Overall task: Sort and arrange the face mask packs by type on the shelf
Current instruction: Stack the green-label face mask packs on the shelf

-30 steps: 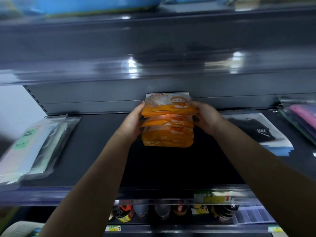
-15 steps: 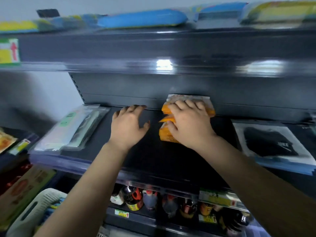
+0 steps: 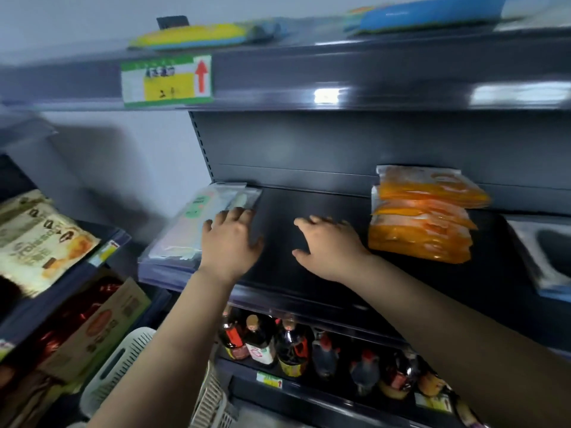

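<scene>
A stack of orange face mask packs (image 3: 423, 217) lies on the dark shelf (image 3: 309, 273), against its back wall, right of centre. A pile of clear packs with pale masks and green labels (image 3: 197, 223) lies at the shelf's left end. My left hand (image 3: 230, 245) is spread palm down, its fingertips at the right edge of that clear pile. My right hand (image 3: 327, 245) hovers open over bare shelf, just left of the orange stack and apart from it. A pack with a black mask (image 3: 547, 257) lies at the far right, cut by the frame edge.
The shelf above (image 3: 340, 69) carries a green and yellow price tag (image 3: 167, 80) and blue and yellow packs (image 3: 204, 35). Bottles (image 3: 278, 344) fill the shelf below. A white basket (image 3: 123, 366) stands at lower left, beside snack bags (image 3: 37, 239) on a neighbouring shelf.
My right hand has let go of the orange stack and moved left. My left hand has moved left to the clear packs. The view has swung left.
</scene>
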`<state>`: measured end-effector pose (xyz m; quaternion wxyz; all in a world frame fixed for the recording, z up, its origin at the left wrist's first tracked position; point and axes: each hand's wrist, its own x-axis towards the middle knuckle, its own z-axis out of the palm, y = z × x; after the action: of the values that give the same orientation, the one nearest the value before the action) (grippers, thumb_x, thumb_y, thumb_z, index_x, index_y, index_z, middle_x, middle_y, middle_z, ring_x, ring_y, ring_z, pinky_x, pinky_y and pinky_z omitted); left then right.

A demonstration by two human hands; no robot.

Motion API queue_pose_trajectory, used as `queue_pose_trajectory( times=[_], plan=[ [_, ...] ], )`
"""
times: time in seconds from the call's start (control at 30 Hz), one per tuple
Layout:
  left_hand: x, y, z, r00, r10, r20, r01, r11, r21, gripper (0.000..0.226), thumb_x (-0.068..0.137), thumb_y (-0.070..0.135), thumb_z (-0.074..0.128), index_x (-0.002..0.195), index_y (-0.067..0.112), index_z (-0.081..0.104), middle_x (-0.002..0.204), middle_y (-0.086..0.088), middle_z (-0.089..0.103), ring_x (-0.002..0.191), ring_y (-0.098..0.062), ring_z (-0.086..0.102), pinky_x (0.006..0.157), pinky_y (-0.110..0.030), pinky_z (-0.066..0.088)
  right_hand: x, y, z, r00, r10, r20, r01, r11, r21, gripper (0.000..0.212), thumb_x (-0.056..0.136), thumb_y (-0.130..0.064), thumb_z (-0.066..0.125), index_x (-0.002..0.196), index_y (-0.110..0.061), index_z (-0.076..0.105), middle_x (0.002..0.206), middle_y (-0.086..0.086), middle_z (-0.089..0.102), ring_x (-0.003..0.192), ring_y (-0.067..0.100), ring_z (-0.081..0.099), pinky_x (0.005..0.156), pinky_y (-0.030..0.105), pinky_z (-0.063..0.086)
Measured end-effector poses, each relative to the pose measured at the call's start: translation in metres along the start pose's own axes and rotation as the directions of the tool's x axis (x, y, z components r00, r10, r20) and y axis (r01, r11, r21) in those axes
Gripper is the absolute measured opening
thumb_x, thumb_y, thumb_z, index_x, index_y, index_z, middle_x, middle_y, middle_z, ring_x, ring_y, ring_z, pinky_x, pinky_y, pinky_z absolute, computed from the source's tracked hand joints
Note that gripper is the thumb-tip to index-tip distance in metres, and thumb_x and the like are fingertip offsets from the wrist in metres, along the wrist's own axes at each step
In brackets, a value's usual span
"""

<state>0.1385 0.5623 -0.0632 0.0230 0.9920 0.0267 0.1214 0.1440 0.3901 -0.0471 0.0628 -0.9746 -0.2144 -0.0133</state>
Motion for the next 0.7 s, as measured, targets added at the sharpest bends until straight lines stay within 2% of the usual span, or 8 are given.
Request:
queue_pose_trajectory(
  times=[0.13, 0.3, 0.4, 0.5, 0.6, 0.7],
  plan=[
    [0.009, -0.056, 0.003, 0.999, -0.027, -0.017, 0.026, 0.997, -0.073, 0.057, 0.088, 0.042, 0.050, 0.139, 0.018, 0.043, 0.141, -0.006, 0.046, 0.130, -0.031, 0.040, 0.103, -0.042, 0.033, 0.033, -0.038, 0.016, 0.994, 0.069, 0.084, -0.086, 0.974, 0.211, 0.053, 0.091, -0.045, 0.051, 0.137, -0.022, 0.038, 0.139, 0.002, 0.047, 0.126, 0.026, 0.047, 0.100, 0.038, 0.041],
    [0.025, -0.122, 0.015, 0.994, -0.094, 0.055, 0.102, 0.982, -0.160, 0.058, 0.091, 0.044, 0.050, 0.142, 0.019, 0.038, 0.145, -0.006, 0.041, 0.130, -0.033, 0.038, 0.102, -0.042, 0.034, 0.072, -0.078, 0.038, 0.984, 0.131, 0.120, -0.169, 0.899, 0.404, 0.057, 0.090, -0.042, 0.055, 0.139, -0.018, 0.039, 0.141, 0.004, 0.046, 0.125, 0.024, 0.048, 0.100, 0.033, 0.042],
    [0.037, -0.151, 0.028, 0.977, -0.145, 0.156, 0.186, 0.939, -0.289, 0.058, 0.093, 0.046, 0.047, 0.143, 0.019, 0.036, 0.147, -0.007, 0.037, 0.130, -0.036, 0.037, 0.103, -0.043, 0.034, 0.091, -0.098, 0.047, 0.978, 0.167, 0.128, -0.207, 0.862, 0.463, 0.058, 0.089, -0.039, 0.057, 0.139, -0.015, 0.040, 0.143, 0.006, 0.044, 0.126, 0.023, 0.046, 0.099, 0.029, 0.039],
    [0.048, -0.169, 0.041, 0.948, -0.177, 0.266, 0.284, 0.847, -0.450, 0.062, 0.093, 0.047, 0.048, 0.144, 0.016, 0.033, 0.147, -0.012, 0.037, 0.131, -0.037, 0.038, 0.107, -0.043, 0.032, 0.106, -0.111, 0.052, 0.967, 0.218, 0.134, -0.256, 0.821, 0.510, 0.055, 0.089, -0.037, 0.058, 0.135, -0.011, 0.043, 0.140, 0.009, 0.044, 0.124, 0.023, 0.047, 0.096, 0.029, 0.039],
    [0.054, -0.178, 0.048, 0.940, -0.160, 0.301, 0.306, 0.788, -0.534, 0.068, 0.090, 0.046, 0.054, 0.144, 0.011, 0.033, 0.145, -0.016, 0.039, 0.129, -0.037, 0.041, 0.108, -0.043, 0.034, 0.119, -0.118, 0.056, 0.944, 0.285, 0.164, -0.325, 0.729, 0.602, 0.057, 0.087, -0.035, 0.061, 0.135, -0.010, 0.042, 0.138, 0.008, 0.046, 0.121, 0.022, 0.048, 0.086, 0.024, 0.037],
    [0.058, -0.179, 0.052, 0.942, -0.158, 0.296, 0.303, 0.778, -0.550, 0.066, 0.089, 0.044, 0.057, 0.143, 0.014, 0.034, 0.144, -0.014, 0.040, 0.128, -0.035, 0.042, 0.107, -0.041, 0.035, 0.131, -0.120, 0.065, 0.905, 0.374, 0.201, -0.393, 0.561, 0.729, 0.062, 0.084, -0.033, 0.067, 0.135, -0.010, 0.041, 0.136, 0.006, 0.048, 0.116, 0.021, 0.051, 0.086, 0.025, 0.039]
  ],
)
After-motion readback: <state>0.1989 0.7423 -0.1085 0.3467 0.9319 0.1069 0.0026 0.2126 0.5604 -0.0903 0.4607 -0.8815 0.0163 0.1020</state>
